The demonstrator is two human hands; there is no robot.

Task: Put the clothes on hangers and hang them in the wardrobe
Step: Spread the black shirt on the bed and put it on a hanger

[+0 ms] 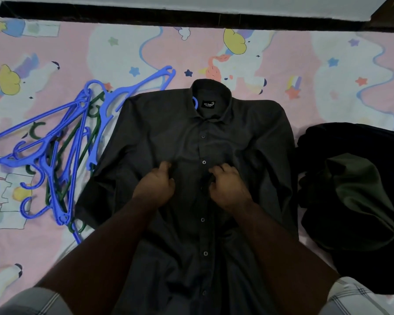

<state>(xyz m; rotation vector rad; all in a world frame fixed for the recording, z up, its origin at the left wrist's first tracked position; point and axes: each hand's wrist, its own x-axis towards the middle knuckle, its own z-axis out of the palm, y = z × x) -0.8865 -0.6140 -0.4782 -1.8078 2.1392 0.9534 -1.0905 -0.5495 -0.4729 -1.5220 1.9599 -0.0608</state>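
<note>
Both hands sit at frame centre on the shirt, forearms reaching up from the bottom edge. The left hand has its fingers curled, pinching the cloth left of the button row; the right hand likewise grips a fold just right of it. The shirt lies flat and buttoned on the bed, collar toward the top, a blue hook showing inside the collar. Hangers, blue and green, are piled at left. Dark clothes are heaped at right.
</note>
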